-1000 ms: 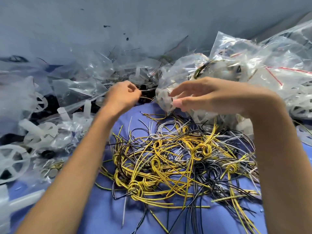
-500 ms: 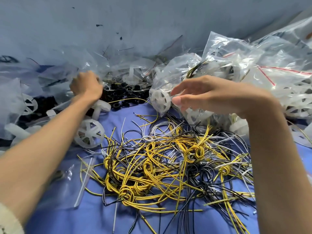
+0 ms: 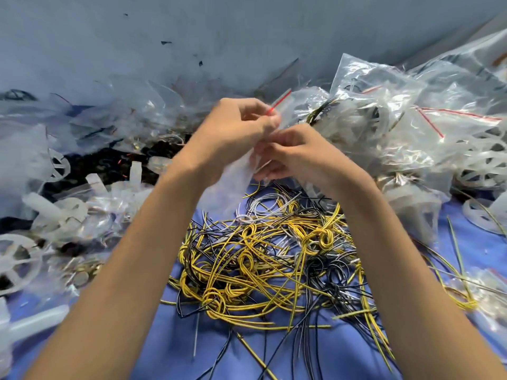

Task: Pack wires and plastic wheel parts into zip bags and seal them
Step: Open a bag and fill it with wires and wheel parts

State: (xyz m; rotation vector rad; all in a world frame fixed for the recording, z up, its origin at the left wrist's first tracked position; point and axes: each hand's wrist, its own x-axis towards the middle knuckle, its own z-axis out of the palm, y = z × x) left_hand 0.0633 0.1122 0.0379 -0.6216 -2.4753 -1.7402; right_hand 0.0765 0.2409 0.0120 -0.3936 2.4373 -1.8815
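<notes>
Pinching the zip bag (image 3: 233, 175) at its mouth, left hand (image 3: 238, 130) and right hand (image 3: 299, 152) should part both lips wide before loading wires (image 3: 260, 256).

Blue cloth (image 3: 164, 357) meets a grey wall (image 3: 137, 37); black parts (image 3: 109, 165) heaped left.

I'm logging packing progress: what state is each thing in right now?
zip bag: held up by both hands; open or sealed, cannot tell.
left hand: pinches the bag by its red strip.
right hand: grips the bag lower down.
wires: loose, tangled pile on the blue cloth.
filled bags: heaped at right, parts inside.
white wheel: lying loose at left.
</notes>
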